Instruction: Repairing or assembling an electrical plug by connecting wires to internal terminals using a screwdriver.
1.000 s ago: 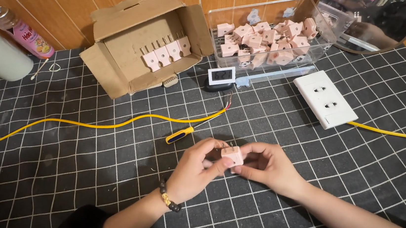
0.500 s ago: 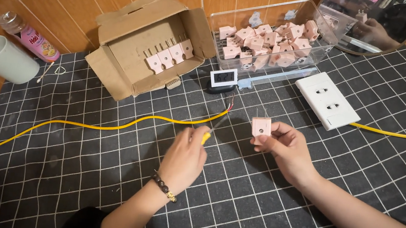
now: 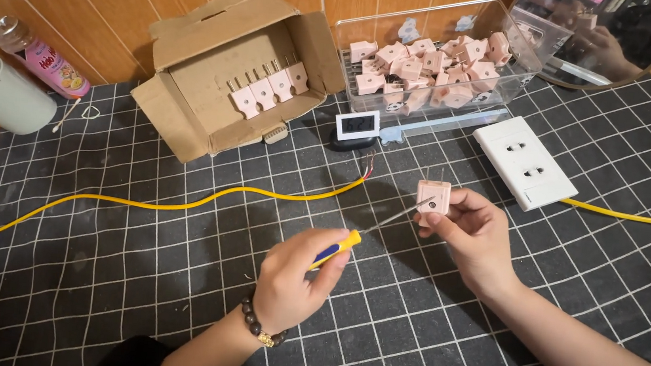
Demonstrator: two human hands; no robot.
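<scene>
From the head view, the right hand (image 3: 479,238) pinches a pink plug (image 3: 433,196) just above the worktop (image 3: 172,288), prongs up, its screw face turned toward the left hand (image 3: 292,283), which is closed around a yellow-handled screwdriver (image 3: 339,246) whose tip meets that face

A black gridded mat (image 3: 133,284) carries a cardboard box (image 3: 225,70), yellow cable (image 3: 180,205), white socket plate (image 3: 525,162); clear tray (image 3: 441,59).

Our left hand (image 3: 292,283) fisted, thumb up, near centre, our right hand (image 3: 473,233) pinching, fingers curled, forearms angled inward
</scene>
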